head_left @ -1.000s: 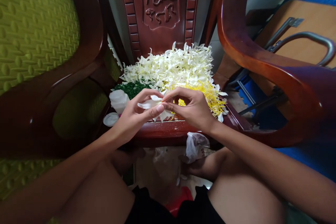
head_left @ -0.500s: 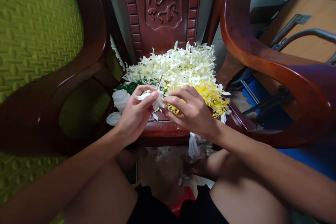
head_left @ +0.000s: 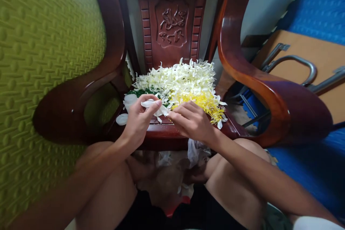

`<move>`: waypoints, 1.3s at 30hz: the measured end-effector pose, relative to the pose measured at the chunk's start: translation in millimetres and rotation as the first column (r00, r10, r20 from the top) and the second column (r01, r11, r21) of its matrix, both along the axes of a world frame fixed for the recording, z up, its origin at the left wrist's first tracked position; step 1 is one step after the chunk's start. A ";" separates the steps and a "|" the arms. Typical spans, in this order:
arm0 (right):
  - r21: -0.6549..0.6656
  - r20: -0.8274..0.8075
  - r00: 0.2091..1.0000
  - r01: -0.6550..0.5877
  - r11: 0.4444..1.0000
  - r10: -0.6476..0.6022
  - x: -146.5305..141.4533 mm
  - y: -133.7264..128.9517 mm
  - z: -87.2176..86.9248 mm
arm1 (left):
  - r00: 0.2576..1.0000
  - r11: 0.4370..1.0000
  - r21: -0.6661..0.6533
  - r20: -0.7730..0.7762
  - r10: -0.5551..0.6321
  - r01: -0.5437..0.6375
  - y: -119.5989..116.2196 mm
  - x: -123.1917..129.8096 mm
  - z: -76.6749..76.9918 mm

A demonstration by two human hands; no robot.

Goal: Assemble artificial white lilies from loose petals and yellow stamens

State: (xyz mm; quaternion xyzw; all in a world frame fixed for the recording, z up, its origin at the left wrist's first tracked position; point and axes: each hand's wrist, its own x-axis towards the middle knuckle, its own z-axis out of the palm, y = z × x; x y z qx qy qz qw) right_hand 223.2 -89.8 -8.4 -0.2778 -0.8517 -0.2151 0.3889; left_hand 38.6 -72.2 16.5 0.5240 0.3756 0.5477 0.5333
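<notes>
My left hand is closed in a pinch on a white artificial flower, whose long petals stick out past the thumb. My right hand, fingers curled together, pinches the right-hand edge of the same flower; its fingertips partly hide the spot. Just beyond both hands lies a broad heap of white flower petals. Yellow stamen strands are piled behind my right hand. Dark green pieces lie behind my left hand.
All this rests on the seat of a carved wooden chair with thick curved armrests. Left on the seat are a white cup and a white round lid. A plastic bag hangs below the front edge. A folded table leans at right.
My right fingers have closed in on the flower's right edge. The thin pointed piece that rose above my left thumb no longer shows. The head view has shifted.
</notes>
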 end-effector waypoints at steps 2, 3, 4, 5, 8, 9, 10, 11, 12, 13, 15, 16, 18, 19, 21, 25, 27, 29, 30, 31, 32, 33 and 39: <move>0.038 -0.015 0.999 -0.031 0.999 0.032 -2.4 -0.4 -0.3 | 1.000 1.000 -0.002 -0.022 0.005 -0.005 -1.0 0.0 -4.7; 0.049 -0.029 0.999 -0.041 0.998 0.042 -3.6 0.2 0.3 | 1.000 1.000 -0.007 -0.022 0.009 -0.009 -0.6 0.5 -7.8; 0.053 -0.044 0.998 -0.044 0.998 0.046 -4.4 1.1 1.4 | 1.000 1.000 -0.016 -0.011 0.013 -0.014 0.1 1.4 -11.3; 0.051 -0.053 0.997 -0.046 0.998 0.049 -4.5 2.1 3.1 | 1.000 0.999 -0.034 0.017 0.020 -0.020 1.1 2.6 -14.8; 0.009 -0.053 0.990 -0.128 0.992 0.128 0.9 3.5 10.3 | 0.986 0.993 -0.116 0.160 0.045 -0.026 4.8 7.4 -22.9; -0.008 -0.053 0.983 -0.178 0.984 0.178 4.5 3.3 12.7 | 0.976 0.991 -0.135 0.210 0.050 -0.022 6.2 9.2 -23.9; -0.025 -0.064 0.972 -0.230 0.973 0.228 8.5 2.9 14.8 | 0.967 0.990 -0.140 0.248 0.056 -0.021 7.5 11.1 -24.1; -0.038 -0.092 0.959 -0.271 0.962 0.267 12.4 2.6 16.4 | 0.960 0.991 -0.132 0.274 0.055 -0.020 8.7 13.1 -23.3; -0.052 -0.140 0.949 -0.291 0.955 0.282 16.0 2.7 17.4 | 0.955 0.994 -0.113 0.292 0.048 -0.016 9.8 15.3 -21.7; -0.066 -0.208 0.940 -0.289 0.955 0.270 18.9 3.3 17.8 | 0.952 0.996 -0.090 0.304 0.033 -0.005 10.8 17.8 -19.6; -0.105 -0.335 0.920 -0.252 0.962 0.204 22.4 6.4 16.7 | 0.942 0.997 -0.065 0.335 -0.010 0.034 12.6 24.1 -14.8; -0.126 -0.359 0.919 -0.222 0.967 0.164 23.2 8.7 15.4 | 0.931 0.995 -0.076 0.363 -0.034 0.066 13.5 27.7 -12.7; -0.173 -0.314 0.945 -0.148 0.974 0.088 24.5 13.9 12.0 | 0.907 0.984 -0.123 0.417 -0.063 0.125 16.0 35.8 -9.9; -0.188 -0.266 0.962 -0.111 0.976 0.058 25.5 16.4 10.1 | 0.897 0.976 -0.152 0.436 -0.072 0.152 17.7 39.8 -9.5; -0.199 -0.184 0.983 -0.046 0.979 0.009 29.3 20.2 6.8 | 0.889 0.961 -0.200 0.452 -0.080 0.189 22.3 47.3 -10.7; -0.132 -0.109 0.994 0.013 0.991 -0.028 41.2 24.7 4.1 | 0.895 0.955 -0.235 0.442 -0.059 0.179 34.1 59.1 -18.3; -0.116 -0.096 0.993 0.059 0.992 -0.070 45.6 27.5 4.7 | 0.903 0.950 -0.250 0.425 -0.066 0.188 38.9 64.0 -22.0; -0.113 -0.101 0.990 0.090 0.990 -0.101 47.2 31.8 5.4 | 0.921 0.943 -0.272 0.382 -0.080 0.195 41.7 67.9 -24.7; -0.107 -0.106 0.989 0.093 0.990 -0.104 46.9 34.3 5.4 | 0.929 0.943 -0.278 0.362 -0.075 0.184 42.4 69.3 -25.8; -0.097 -0.109 0.989 0.090 0.991 -0.101 46.2 37.0 5.2 | 0.936 0.944 -0.280 0.345 -0.070 0.174 42.7 70.2 -26.9; -0.086 -0.105 0.990 0.084 0.993 -0.093 45.2 39.7 4.6 | 0.942 0.946 -0.280 0.329 -0.064 0.162 42.7 70.5 -28.0; -0.079 -0.100 0.991 0.077 0.994 -0.085 44.3 42.1 3.6 | 0.949 0.947 -0.282 0.310 -0.060 0.152 42.6 70.2 -29.3; -0.081 -0.046 0.999 -0.031 0.996 0.027 45.4 47.9 -3.7 | 0.976 0.936 -0.340 0.217 -0.016 0.090 45.1 60.5 -38.7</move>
